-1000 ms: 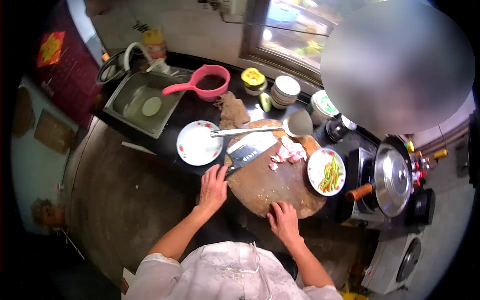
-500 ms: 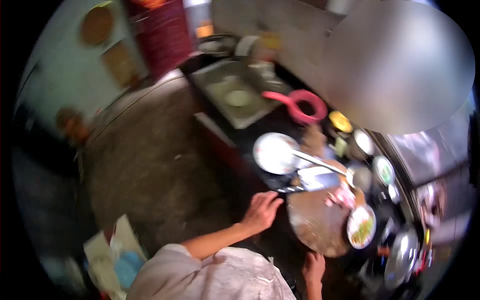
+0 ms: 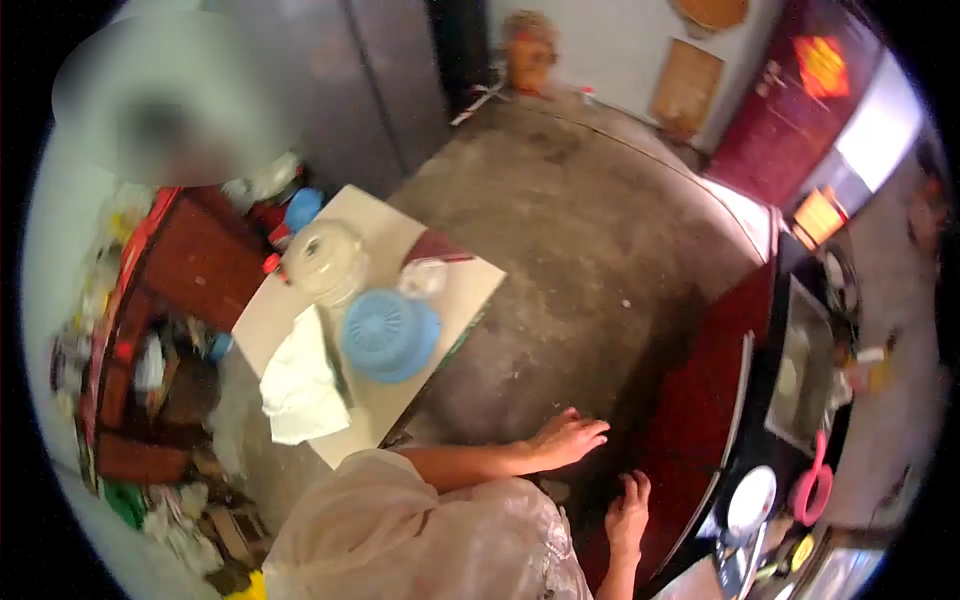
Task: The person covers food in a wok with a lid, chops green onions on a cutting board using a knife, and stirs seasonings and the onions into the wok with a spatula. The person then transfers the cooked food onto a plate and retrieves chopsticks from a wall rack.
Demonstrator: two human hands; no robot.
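Observation:
My left hand (image 3: 568, 440) is in front of my body over the floor, fingers loosely apart and slightly bent, with nothing in it. To its lower right, my right hand (image 3: 628, 512) hangs beside the dark red cabinet front (image 3: 700, 400), its fingers curled a little but apart and empty. Both hands are clear of each other. On the black counter at the right stand a white plate (image 3: 751, 500) and a pink ladle-like utensil (image 3: 812, 492). Part of the chopping board (image 3: 695, 583) shows at the lower edge.
At the left, a low table (image 3: 465, 275) bears a blue basket (image 3: 390, 335), a clear domed cover (image 3: 326, 262) and a white cloth (image 3: 303, 385). A sink (image 3: 800, 360) is at the right. Behind are a red door (image 3: 785, 110) and grey cabinet (image 3: 330, 90).
The view has swung left, bringing the low table into sight and shifting the counter to the right edge. Both hands are now away from the chopping board.

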